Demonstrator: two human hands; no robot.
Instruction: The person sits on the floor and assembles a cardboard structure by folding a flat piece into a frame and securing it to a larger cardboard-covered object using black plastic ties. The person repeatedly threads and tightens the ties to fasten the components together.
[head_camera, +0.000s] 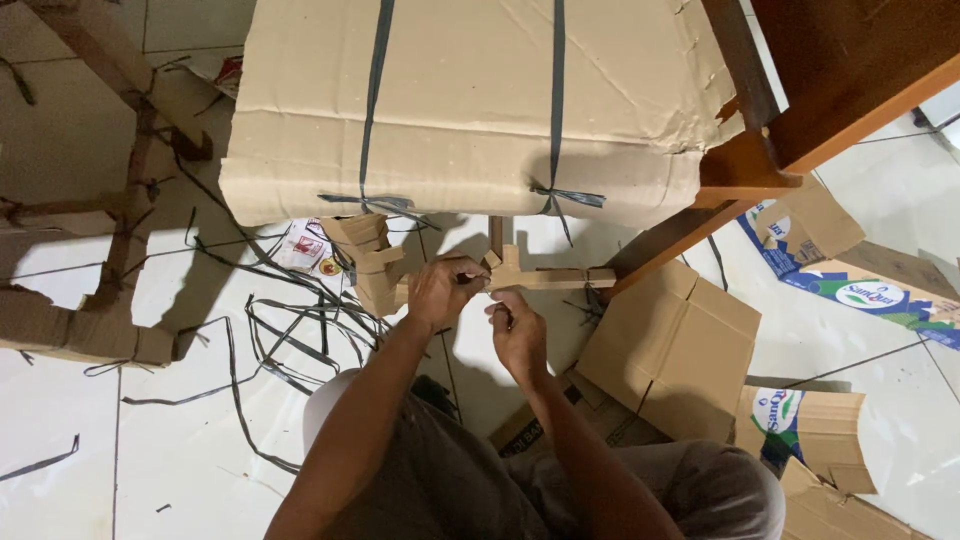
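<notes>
Covering the white tile floor (60, 400) are cut straps (270, 330) and cardboard scraps (680, 340); at twelve o'clock, a strapped box (470, 100). Both grips, left hand (443, 290) and right hand (516, 330), pinch the cardboard strip (545, 278), stretching toward three o'clock.

Your left hand (445, 290) and right hand (517, 335) are bare, with both forearms uncovered to the elbow. You wear grey-brown trousers (450, 490), creased at the knees. No ring or watch shows, though shadow may hide one.
</notes>
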